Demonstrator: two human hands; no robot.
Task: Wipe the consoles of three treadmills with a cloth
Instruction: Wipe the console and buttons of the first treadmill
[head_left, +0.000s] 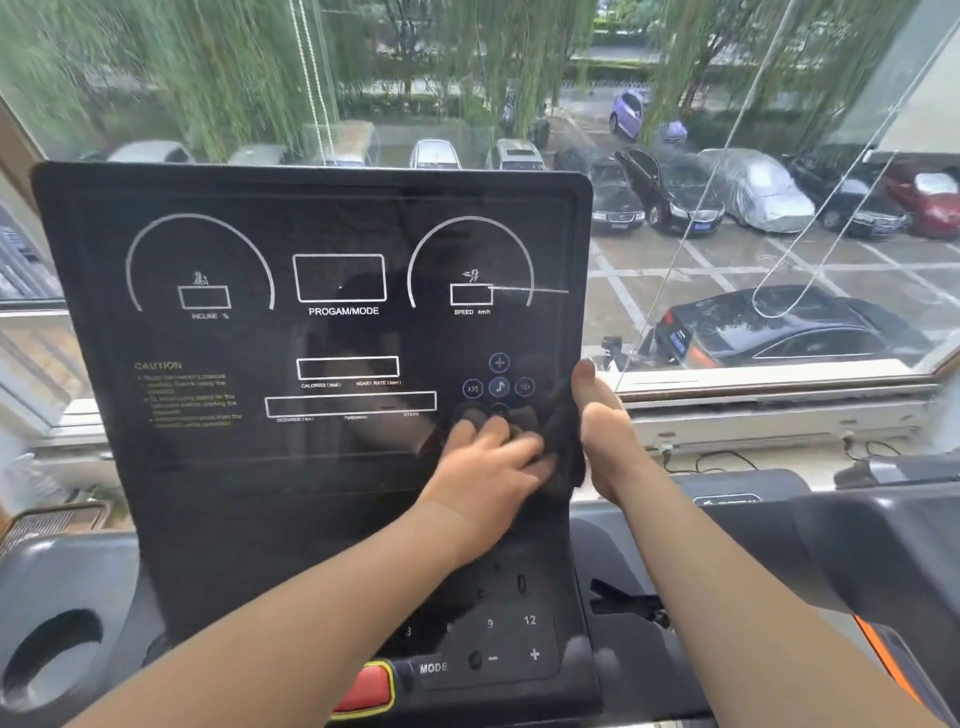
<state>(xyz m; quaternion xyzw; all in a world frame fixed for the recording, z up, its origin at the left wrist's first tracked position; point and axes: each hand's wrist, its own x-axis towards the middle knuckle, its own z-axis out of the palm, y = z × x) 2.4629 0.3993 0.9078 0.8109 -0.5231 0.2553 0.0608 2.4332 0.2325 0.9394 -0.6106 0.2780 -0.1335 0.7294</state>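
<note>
Left of the console (311, 234), a round cup holder (52, 660) is sunk into the grey deck. The console itself is a tall, glossy black panel, tilted back a little, with dial outlines across its top and a red stop button (363, 691) at its foot.

Everything is happening low on the console's right side. The left hand (493, 467) lies against the glass just under the round music buttons (499, 387). Its grip is wide, with the fingers spread and pressing rather than curled round anything. Its outer fingers bear on the black cloth (563, 441), which hangs bunched against the console's right edge with its long axis running up and down that edge.

Just beyond the cloth, the right hand (608, 431) meets the same edge with its thumb pointing up beside the cloth. Its fingers are out of sight, so I cannot tell whether that grip holds the cloth, the edge, or neither.

So the cloth sits at the far right of the panel, with nearly all the glass lying left of it and above it. My guess is that the next stroke has to run leftward across the console. The left hand is better placed to drive it, being the one flat on the cloth.

Right of the console there is a big window (727, 156) over a car park, and a neighbouring treadmill (857, 545) stands close by.
</note>
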